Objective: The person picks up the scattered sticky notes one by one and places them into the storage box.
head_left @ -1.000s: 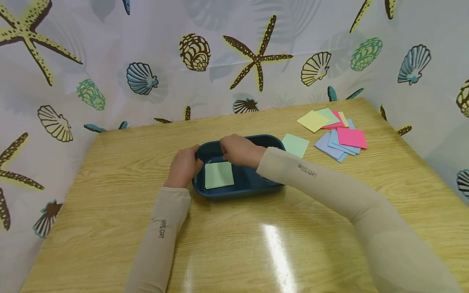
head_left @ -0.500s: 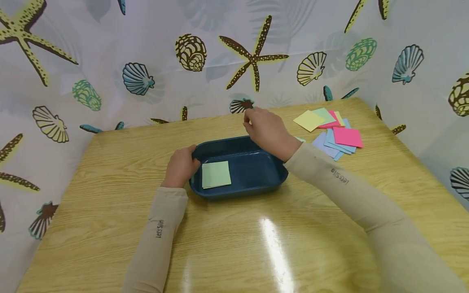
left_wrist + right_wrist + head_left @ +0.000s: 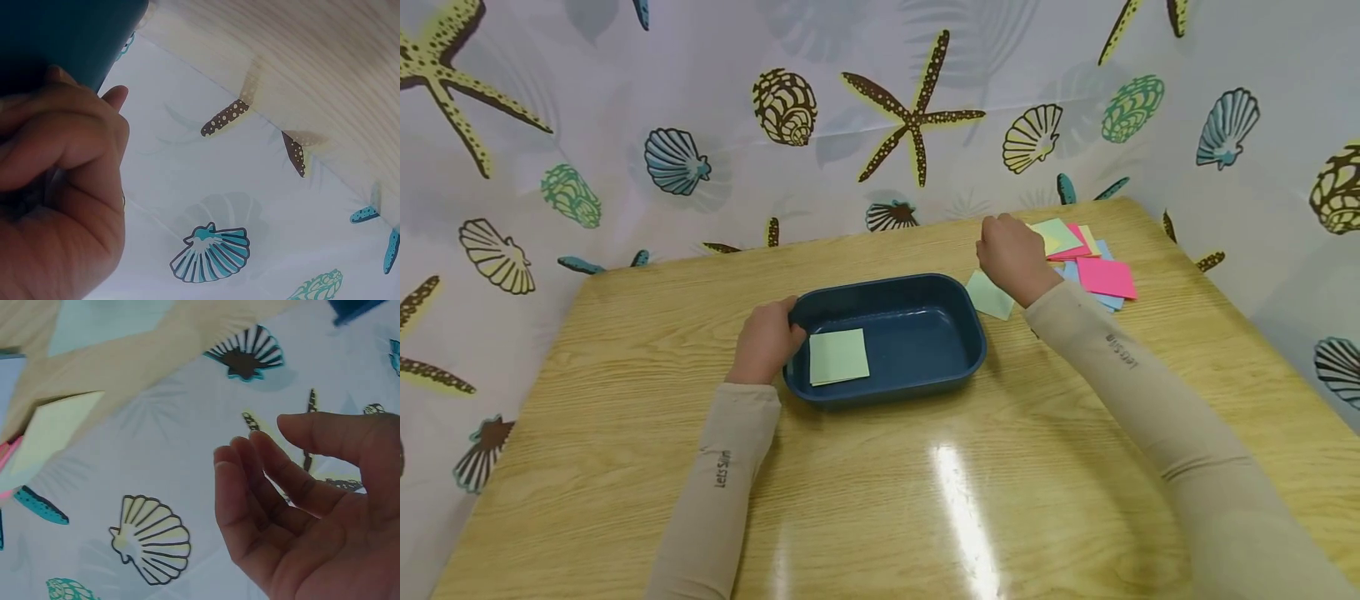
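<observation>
A dark blue rectangular tray [image 3: 917,346] with rounded corners sits mid-table. My left hand [image 3: 765,340] grips its left end, thumb over the rim; in the left wrist view the bent fingers of that hand [image 3: 69,156] lie against the blue wall. Pale green sticky notes [image 3: 838,357] lie stacked at the tray's left side. Right of the tray my right hand [image 3: 1015,257] hovers by a single light green sticky note [image 3: 991,297]. The right wrist view has its fingers loosely bent, thumb apart, nothing between them. It partly hides the pile of notes behind it.
At the back right of the wooden table [image 3: 865,500] lie loose sticky notes: light green [image 3: 1056,236], pink [image 3: 1107,277] and blue [image 3: 1108,302] among them. A cloth printed with shells and starfish [image 3: 715,75] stands behind the table's far edge.
My right hand has come up out of the tray and moved right, over beside the loose notes. The left hand keeps its place on the tray's left end.
</observation>
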Demonstrator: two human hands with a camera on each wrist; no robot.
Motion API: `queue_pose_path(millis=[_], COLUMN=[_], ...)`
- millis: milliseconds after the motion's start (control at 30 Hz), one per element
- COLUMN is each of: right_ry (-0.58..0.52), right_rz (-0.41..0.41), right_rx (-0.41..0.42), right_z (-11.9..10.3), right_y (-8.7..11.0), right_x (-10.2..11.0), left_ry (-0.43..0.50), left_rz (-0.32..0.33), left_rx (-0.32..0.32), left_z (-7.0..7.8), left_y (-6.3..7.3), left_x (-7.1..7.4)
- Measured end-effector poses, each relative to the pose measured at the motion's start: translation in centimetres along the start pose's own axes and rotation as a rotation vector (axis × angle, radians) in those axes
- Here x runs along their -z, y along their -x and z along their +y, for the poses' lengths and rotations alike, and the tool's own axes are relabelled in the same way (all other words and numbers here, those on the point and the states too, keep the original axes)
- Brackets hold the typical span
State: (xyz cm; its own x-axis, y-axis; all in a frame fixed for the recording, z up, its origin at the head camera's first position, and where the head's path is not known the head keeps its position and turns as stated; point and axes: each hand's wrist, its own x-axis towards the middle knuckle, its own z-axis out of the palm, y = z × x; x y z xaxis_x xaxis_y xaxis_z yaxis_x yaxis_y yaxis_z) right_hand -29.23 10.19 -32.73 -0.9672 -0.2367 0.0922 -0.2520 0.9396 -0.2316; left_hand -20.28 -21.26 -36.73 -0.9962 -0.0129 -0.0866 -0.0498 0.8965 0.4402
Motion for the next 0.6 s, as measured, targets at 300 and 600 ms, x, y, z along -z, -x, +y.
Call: queue_pose_path(millis=[300, 600], right_ry=[0.073, 0.083], right_rz=[-0.171, -0.326], right_rx=[-0.046, -0.015], right_z=[3.2, 4.0], right_y=[-1.0, -1.2], right_x=[-3.6, -4.8], left_ry=[-0.005, -0.005], left_rz=[-0.004, 0.001], left_rx=[0.003, 0.007], left_z=[0.0, 0.0], left_y=[0.0, 0.0], left_x=[-0.1, 0.0])
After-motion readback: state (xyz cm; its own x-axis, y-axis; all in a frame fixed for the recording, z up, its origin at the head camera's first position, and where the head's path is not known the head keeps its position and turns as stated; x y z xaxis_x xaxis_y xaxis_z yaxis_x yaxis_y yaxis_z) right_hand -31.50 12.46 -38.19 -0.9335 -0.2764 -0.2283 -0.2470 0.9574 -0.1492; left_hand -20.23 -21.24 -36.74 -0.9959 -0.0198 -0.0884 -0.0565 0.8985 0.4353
